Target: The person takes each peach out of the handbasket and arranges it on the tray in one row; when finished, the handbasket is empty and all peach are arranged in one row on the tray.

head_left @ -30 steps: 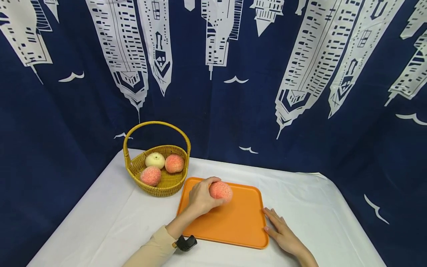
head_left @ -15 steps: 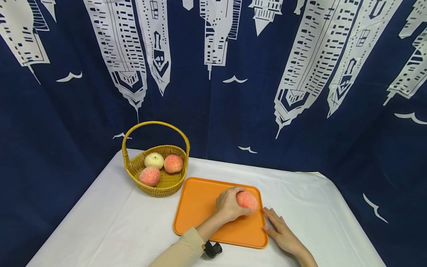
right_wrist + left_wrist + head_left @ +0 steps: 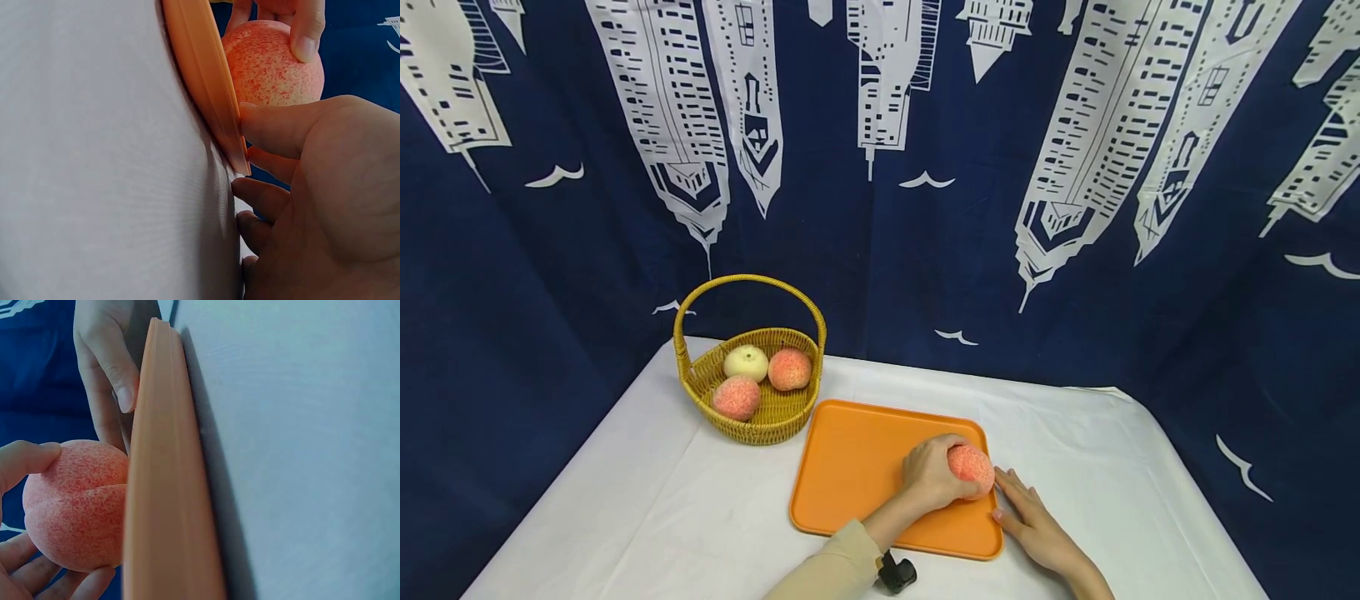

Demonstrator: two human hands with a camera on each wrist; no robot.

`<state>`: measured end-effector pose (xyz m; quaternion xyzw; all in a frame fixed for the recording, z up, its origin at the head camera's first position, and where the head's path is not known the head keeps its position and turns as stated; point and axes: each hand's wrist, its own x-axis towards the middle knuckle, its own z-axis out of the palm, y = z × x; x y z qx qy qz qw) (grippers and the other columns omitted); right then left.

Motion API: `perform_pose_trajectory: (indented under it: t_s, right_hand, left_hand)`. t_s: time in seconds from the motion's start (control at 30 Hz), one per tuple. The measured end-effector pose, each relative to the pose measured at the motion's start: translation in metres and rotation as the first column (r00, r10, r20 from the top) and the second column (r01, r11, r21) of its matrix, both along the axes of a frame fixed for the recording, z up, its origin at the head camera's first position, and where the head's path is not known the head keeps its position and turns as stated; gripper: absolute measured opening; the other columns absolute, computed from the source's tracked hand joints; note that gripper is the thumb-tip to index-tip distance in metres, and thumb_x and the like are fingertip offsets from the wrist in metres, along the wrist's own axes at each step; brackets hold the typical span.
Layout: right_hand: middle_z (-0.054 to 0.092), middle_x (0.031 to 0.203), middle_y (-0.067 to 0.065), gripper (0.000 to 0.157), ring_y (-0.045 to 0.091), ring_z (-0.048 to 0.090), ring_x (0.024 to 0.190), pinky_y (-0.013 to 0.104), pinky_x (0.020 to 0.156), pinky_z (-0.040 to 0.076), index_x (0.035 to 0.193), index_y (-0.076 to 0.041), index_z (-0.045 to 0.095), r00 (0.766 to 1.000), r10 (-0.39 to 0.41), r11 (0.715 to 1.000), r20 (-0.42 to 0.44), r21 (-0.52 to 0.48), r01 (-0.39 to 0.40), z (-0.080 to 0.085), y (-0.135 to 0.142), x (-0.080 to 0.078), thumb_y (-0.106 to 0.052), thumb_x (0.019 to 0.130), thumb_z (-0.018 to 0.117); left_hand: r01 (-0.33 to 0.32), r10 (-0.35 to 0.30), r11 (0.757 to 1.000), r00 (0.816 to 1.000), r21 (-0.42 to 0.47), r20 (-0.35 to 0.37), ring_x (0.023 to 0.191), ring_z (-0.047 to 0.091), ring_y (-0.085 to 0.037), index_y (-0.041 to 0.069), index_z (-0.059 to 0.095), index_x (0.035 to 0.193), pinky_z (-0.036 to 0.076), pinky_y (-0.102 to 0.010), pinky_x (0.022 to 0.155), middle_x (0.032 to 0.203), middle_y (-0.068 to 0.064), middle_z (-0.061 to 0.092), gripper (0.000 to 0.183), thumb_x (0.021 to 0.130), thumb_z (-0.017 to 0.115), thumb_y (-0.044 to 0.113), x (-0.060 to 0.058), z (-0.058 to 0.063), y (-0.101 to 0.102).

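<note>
My left hand (image 3: 932, 477) grips a pink peach (image 3: 973, 471) at the right side of the orange tray (image 3: 850, 467). In the left wrist view the thumb lies on top of the peach (image 3: 81, 506) and the fingers curl under it; its lower part is hidden behind the tray's edge (image 3: 165, 462). At the tray's right rim, my right hand (image 3: 1039, 533) rests with fingers fairly straight, thumb and fingertips right at the edge. The right wrist view has that thumb (image 3: 275, 128) on the rim, close beside the peach.
A woven basket (image 3: 760, 433) with a tall arched handle stands left behind the tray. Inside lie two pink peaches (image 3: 737, 397) and a pale yellow fruit (image 3: 747, 363). A white cloth (image 3: 647, 500) covers the table, and a dark blue printed curtain (image 3: 880, 250) hangs behind it.
My left hand has carried the peach across the tray, rightward and toward me, from the middle to the right rim. The right hand stays at the tray's edge.
</note>
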<state>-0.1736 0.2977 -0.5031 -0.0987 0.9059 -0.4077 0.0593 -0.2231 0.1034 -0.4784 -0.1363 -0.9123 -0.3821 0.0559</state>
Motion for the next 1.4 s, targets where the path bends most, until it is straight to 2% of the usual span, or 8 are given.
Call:
perform_pose_trajectory:
  t_s: [0.1,0.4,0.67,1.07,1.23,1.4]
  right_hand:
    - [0.027,0.157,0.023,0.061,0.047,0.007,0.147,0.067,0.114,-0.003,0.150,-0.003,0.037,1.000,0.001,1.000,-0.002,0.001,-0.001,0.001,0.000,0.000,-0.024,0.096,0.059]
    - [0.024,0.158,0.025,0.063,0.047,0.004,0.147,0.066,0.115,-0.004,0.150,-0.002,0.035,1.000,-0.003,1.000,0.011,-0.008,0.003,0.001,0.001,0.000,-0.025,0.096,0.059]
    - [0.029,0.155,0.026,0.062,0.049,0.008,0.146,0.068,0.114,-0.001,0.147,0.000,0.039,0.999,-0.002,1.000,-0.038,-0.016,0.002,0.001,-0.001,0.001,-0.025,0.095,0.060]
    - [0.026,0.156,0.027,0.063,0.049,0.006,0.147,0.068,0.114,-0.002,0.147,0.001,0.038,1.000,-0.002,1.000,-0.010,-0.016,0.002,0.000,-0.001,-0.001,-0.025,0.095,0.061]
    - [0.026,0.156,0.027,0.063,0.050,0.006,0.146,0.069,0.113,-0.001,0.147,0.002,0.038,1.000,0.007,1.000,-0.025,-0.014,-0.008,0.000,-0.002,-0.001,-0.025,0.095,0.061]
    - [0.023,0.157,0.027,0.066,0.048,0.004,0.147,0.067,0.114,-0.004,0.149,0.002,0.035,1.000,0.000,1.000,0.002,-0.008,0.000,0.000,-0.001,0.000,-0.025,0.095,0.060]
  left_hand:
    - [0.010,-0.010,1.000,1.000,0.000,-0.016,0.095,0.062,-0.011,0.029,0.067,0.112,0.046,-0.028,0.078,0.109,0.013,0.069,0.058,0.060,0.091,0.042,0.000,-0.001,0.001]
    - [0.062,-0.062,0.998,0.998,0.026,-0.002,0.101,0.061,-0.011,0.024,0.064,0.117,0.047,-0.032,0.089,0.114,0.008,0.066,0.066,0.060,0.090,0.044,0.001,-0.007,0.002]
    - [0.113,-0.116,0.991,0.993,0.075,0.037,0.105,0.060,-0.013,0.019,0.062,0.121,0.048,-0.032,0.092,0.115,0.004,0.065,0.072,0.059,0.093,0.039,0.002,-0.014,0.003]
    - [0.121,-0.126,0.988,0.991,0.093,0.044,0.108,0.060,-0.015,0.018,0.060,0.123,0.048,-0.034,0.094,0.117,0.003,0.064,0.076,0.058,0.094,0.038,0.003,-0.015,0.002]
    - [0.140,-0.143,0.987,0.989,0.081,0.036,0.112,0.058,-0.018,0.016,0.057,0.128,0.047,-0.036,0.098,0.123,0.000,0.062,0.082,0.058,0.093,0.037,0.005,-0.011,-0.002]
    - [0.145,-0.146,0.985,0.989,0.092,0.002,0.120,0.055,-0.023,0.015,0.055,0.133,0.045,-0.040,0.100,0.131,-0.002,0.058,0.083,0.062,0.091,0.036,0.006,0.004,-0.018]
